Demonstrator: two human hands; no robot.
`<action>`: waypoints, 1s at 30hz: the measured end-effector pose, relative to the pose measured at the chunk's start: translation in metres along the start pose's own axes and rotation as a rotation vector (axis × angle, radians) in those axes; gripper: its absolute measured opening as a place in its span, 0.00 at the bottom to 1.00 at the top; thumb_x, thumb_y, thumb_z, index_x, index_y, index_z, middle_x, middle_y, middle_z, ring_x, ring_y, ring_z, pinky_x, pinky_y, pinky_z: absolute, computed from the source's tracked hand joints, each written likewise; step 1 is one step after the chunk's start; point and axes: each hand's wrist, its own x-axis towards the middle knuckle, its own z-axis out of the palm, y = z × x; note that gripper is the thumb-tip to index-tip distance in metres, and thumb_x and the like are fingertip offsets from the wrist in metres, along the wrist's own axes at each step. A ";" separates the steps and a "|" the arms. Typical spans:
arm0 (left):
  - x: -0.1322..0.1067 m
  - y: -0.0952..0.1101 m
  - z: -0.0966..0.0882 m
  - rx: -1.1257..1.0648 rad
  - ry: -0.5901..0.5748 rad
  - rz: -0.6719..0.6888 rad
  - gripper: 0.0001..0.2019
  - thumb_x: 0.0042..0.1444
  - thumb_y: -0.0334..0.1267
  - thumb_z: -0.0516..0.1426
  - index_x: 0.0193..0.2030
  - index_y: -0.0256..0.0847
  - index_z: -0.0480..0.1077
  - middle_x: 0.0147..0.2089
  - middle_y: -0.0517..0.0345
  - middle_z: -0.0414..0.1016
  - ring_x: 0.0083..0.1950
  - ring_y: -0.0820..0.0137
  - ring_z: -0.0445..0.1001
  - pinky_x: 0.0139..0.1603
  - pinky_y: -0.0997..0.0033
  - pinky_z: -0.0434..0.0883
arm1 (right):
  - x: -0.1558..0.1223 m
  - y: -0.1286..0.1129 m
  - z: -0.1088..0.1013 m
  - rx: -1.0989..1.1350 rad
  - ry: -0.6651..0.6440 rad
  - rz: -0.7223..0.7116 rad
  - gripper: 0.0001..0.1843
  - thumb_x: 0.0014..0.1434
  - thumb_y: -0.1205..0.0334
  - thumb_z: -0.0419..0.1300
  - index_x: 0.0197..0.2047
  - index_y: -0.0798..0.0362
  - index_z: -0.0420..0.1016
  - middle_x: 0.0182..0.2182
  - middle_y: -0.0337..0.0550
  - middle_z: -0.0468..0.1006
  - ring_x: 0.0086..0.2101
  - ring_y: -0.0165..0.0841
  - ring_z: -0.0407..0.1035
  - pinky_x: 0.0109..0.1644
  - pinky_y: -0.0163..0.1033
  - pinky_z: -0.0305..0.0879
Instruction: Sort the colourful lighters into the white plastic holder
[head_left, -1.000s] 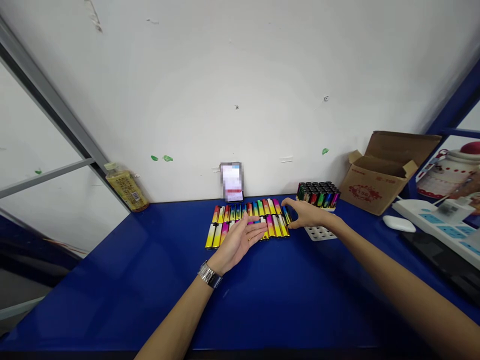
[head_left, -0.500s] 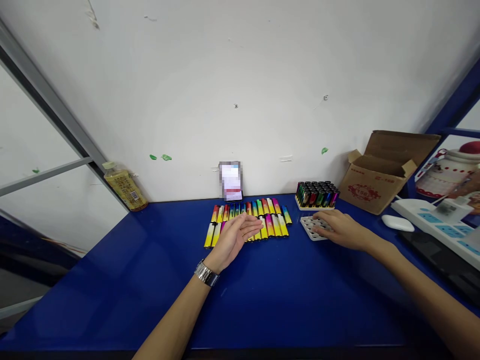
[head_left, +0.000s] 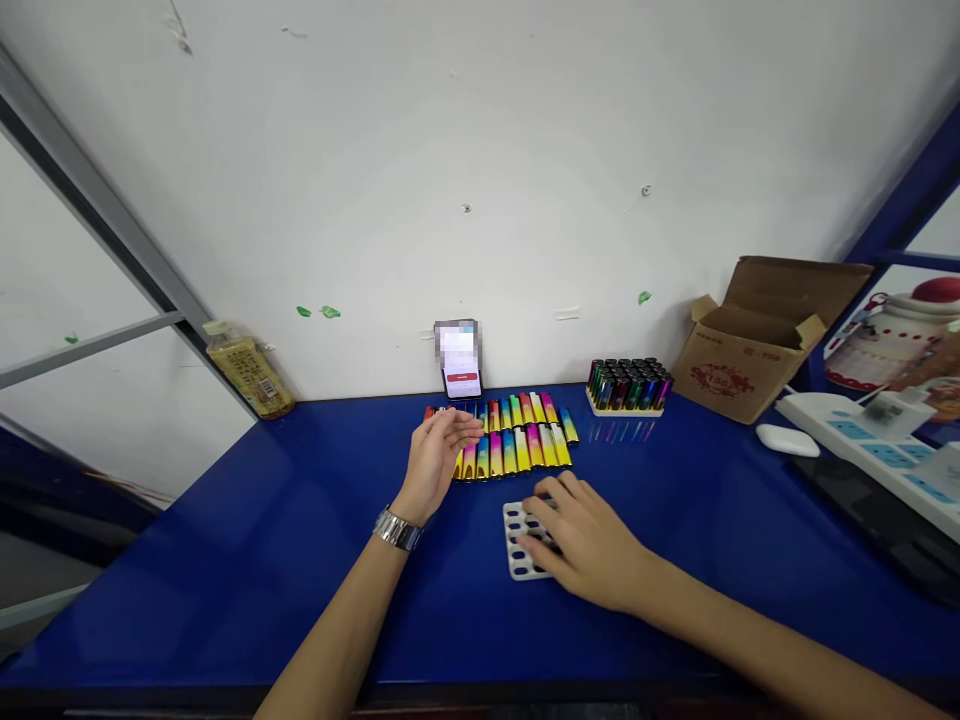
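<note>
My right hand [head_left: 585, 545] has its fingers curled over a white tray with rows of oval holes [head_left: 514, 552], flat on the blue table in front of the lighters; the palm hides its right side. Two rows of shiny multicoloured lighters [head_left: 521, 450] lie side by side near the wall. Over their left end, my left hand [head_left: 435, 455] is held with its fingers stretched out and nothing in it, hiding some of them. A steel watch circles that wrist. Upright lighters [head_left: 630, 385] fill a similar white tray [head_left: 626, 411] at the back right.
A phone [head_left: 459, 360] leans on the wall behind the lighters. An open cardboard box [head_left: 739, 365], a white case [head_left: 787, 440], a dark flat device [head_left: 870, 510] and a power strip [head_left: 862, 440] occupy the right. At the far left leans a yellow bottle [head_left: 251, 370].
My right hand has brought the holed tray from beside the upright lighters leftward and nearer to me. My left hand has shifted a little left along the lighters.
</note>
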 end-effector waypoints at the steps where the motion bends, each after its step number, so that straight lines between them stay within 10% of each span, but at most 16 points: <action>1: 0.001 -0.001 -0.002 0.005 0.006 0.006 0.12 0.52 0.43 0.61 0.31 0.33 0.74 0.32 0.50 0.79 0.35 0.68 0.78 0.42 0.68 0.72 | 0.008 -0.006 0.003 -0.007 0.005 0.004 0.15 0.65 0.54 0.50 0.42 0.54 0.73 0.39 0.51 0.72 0.40 0.41 0.64 0.42 0.46 0.63; 7: 0.003 0.001 -0.007 0.036 0.050 0.041 0.12 0.50 0.43 0.62 0.31 0.33 0.73 0.30 0.52 0.78 0.33 0.69 0.77 0.40 0.69 0.71 | 0.047 0.002 -0.005 0.011 0.104 0.078 0.18 0.67 0.54 0.45 0.39 0.55 0.71 0.38 0.51 0.73 0.40 0.40 0.66 0.43 0.43 0.63; 15: 0.006 0.006 -0.012 0.288 0.083 0.166 0.12 0.52 0.45 0.58 0.30 0.36 0.71 0.29 0.55 0.76 0.31 0.70 0.74 0.37 0.69 0.70 | 0.067 0.090 -0.016 -0.058 -0.064 0.664 0.15 0.65 0.55 0.46 0.41 0.55 0.68 0.36 0.54 0.76 0.37 0.44 0.72 0.35 0.40 0.61; 22: 0.028 0.015 -0.052 0.792 0.235 0.349 0.15 0.55 0.47 0.52 0.30 0.37 0.71 0.28 0.55 0.75 0.31 0.68 0.73 0.35 0.69 0.70 | 0.063 0.111 -0.004 -0.044 -0.137 0.626 0.06 0.56 0.64 0.51 0.38 0.55 0.65 0.34 0.57 0.76 0.38 0.47 0.73 0.35 0.40 0.60; 30: 0.038 0.003 -0.092 1.066 0.284 0.345 0.17 0.59 0.48 0.47 0.34 0.39 0.69 0.32 0.53 0.77 0.34 0.65 0.75 0.37 0.67 0.69 | 0.057 0.114 0.010 0.727 0.315 0.486 0.09 0.55 0.63 0.50 0.37 0.47 0.50 0.25 0.33 0.69 0.25 0.33 0.68 0.31 0.37 0.61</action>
